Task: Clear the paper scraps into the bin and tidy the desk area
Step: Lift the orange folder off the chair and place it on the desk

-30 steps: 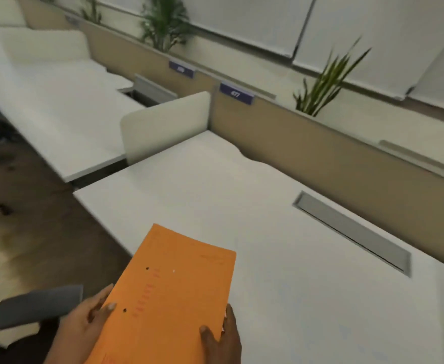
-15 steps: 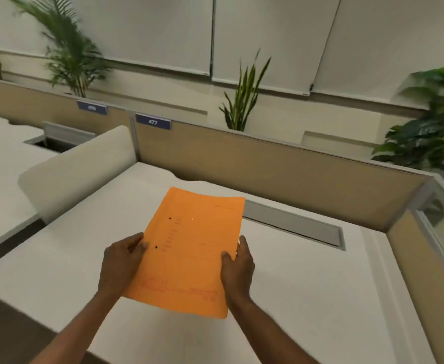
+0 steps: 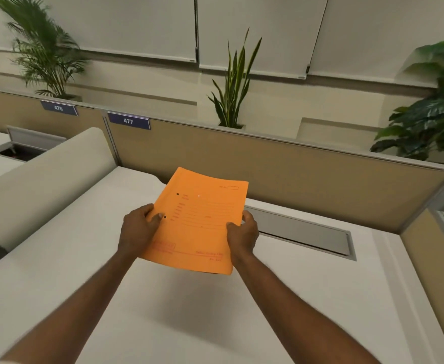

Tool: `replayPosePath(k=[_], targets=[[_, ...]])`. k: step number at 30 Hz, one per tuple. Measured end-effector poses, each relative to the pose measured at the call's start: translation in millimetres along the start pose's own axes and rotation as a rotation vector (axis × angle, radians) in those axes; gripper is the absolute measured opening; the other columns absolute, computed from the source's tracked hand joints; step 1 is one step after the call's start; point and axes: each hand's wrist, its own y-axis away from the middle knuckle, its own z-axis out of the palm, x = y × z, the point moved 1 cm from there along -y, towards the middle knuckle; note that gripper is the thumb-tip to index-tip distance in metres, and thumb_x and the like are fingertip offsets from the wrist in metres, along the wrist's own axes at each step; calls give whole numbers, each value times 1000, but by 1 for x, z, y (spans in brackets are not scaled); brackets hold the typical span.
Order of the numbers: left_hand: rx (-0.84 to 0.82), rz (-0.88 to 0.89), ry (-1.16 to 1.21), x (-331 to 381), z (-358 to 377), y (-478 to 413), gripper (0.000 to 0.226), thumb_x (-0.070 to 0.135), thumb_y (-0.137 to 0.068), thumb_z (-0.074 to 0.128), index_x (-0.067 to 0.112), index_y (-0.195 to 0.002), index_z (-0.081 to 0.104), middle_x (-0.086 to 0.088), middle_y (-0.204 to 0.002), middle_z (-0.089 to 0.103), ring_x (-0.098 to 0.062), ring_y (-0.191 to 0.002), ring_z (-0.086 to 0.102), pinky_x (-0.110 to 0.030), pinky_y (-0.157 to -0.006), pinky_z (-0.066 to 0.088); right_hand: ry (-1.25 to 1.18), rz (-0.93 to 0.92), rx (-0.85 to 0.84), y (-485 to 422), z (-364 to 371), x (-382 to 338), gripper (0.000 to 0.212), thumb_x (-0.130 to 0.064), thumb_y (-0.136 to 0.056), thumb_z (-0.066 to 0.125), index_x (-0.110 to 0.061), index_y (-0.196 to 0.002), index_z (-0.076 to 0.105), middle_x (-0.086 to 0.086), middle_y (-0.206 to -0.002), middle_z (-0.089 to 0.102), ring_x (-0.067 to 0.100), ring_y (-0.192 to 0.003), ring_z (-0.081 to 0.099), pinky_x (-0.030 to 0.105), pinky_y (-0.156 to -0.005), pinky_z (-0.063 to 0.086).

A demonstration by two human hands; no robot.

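Both hands, left (image 3: 137,229), right (image 3: 243,236), gripping orange folder (image 3: 198,222) side edges above bare desk (image 3: 215,324)

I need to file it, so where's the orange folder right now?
In the head view, the orange folder is held above the white desk, left hand and right hand gripping its sides, in front of the tan partition.

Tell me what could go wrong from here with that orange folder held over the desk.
The orange folder is pinched only at its side edges by the left hand and right hand, above the desk, so it may sag or slip. Set down far back, it could cover the grey cable hatch.
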Motion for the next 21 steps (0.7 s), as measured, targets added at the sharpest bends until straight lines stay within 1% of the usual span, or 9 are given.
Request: replayPosePath(k=[2, 3, 6, 10, 12, 14, 16, 19, 21], targets=[[-10, -18, 3, -4, 13, -27, 51, 34, -97, 64, 10, -141, 57, -12, -135, 65, -33, -123, 60, -47, -105, 45, -20, 1, -23, -24, 13, 1, 28, 4, -86, 56, -16, -104, 64, 4, -103, 69, 22, -92, 67, 23, -63, 49], [-18, -29, 1, -8, 19, -41, 52, 35, -97, 64, 10, -142, 57, -12, -136, 65, -33, -124, 60, -47, -105, 45, -13, 6, -32, -37, 21, 3, 29, 4, -86, 55, -17, -104, 65, 3, -102, 69, 22, -91, 67, 22, -63, 48], [-39, -50, -23, -22, 43, -85, 53, 34, -97, 64, 9, -142, 56, -13, -139, 63, -33, -125, 60, -48, -108, 43, 14, 45, -108, -74, 50, 21, 36, 2, -84, 55, -20, -112, 63, 1, -104, 70, 22, -94, 67, 29, -73, 53], [-105, -41, -55, -49, 81, -140, 44, 32, -96, 66, 13, -135, 63, -11, -134, 66, -32, -120, 62, -46, -104, 46, 102, 88, -224, -119, 85, 48, 44, 3, -85, 55, -27, -117, 51, 0, -110, 65, 22, -98, 62, 33, -82, 50], [-134, -38, -58, -62, 100, -162, 38, 30, -95, 66, 14, -130, 66, -10, -130, 68, -31, -117, 64, -43, -101, 47, 199, 66, -249, -136, 102, 63, 50, 3, -83, 56, -17, -127, 46, 7, -123, 60, 26, -108, 59, 38, -90, 51], [-164, -45, -62, -76, 119, -180, 36, 28, -94, 69, 14, -127, 68, -9, -128, 69, -30, -116, 64, -41, -99, 48, 340, 48, -264, -155, 121, 85, 66, 2, -79, 58, -4, -141, 38, 17, -145, 44, 35, -128, 50, 47, -103, 48], [-196, -47, -70, -92, 139, -199, 35, 26, -93, 71, 15, -126, 68, -9, -128, 69, -30, -115, 64, -41, -99, 48, 489, 36, -301, -170, 138, 101, 72, 3, -81, 61, 1, -146, 32, 20, -161, 20, 38, -145, 32, 46, -114, 40], [-220, -32, -84, -112, 160, -217, 36, 24, -91, 73, 13, -126, 69, -10, -129, 69, -32, -115, 65, -41, -100, 47, 644, -3, -358, -179, 147, 108, 72, 3, -90, 63, 1, -151, 25, 20, -167, -7, 35, -153, 12, 35, -117, 29], [-219, -30, -85, -125, 171, -228, 38, 23, -90, 74, 12, -126, 69, -11, -128, 69, -33, -116, 64, -40, -102, 46, 700, -35, -369, -184, 155, 119, 73, 1, -93, 61, -1, -153, 21, 18, -166, -18, 34, -153, 7, 35, -118, 27]])
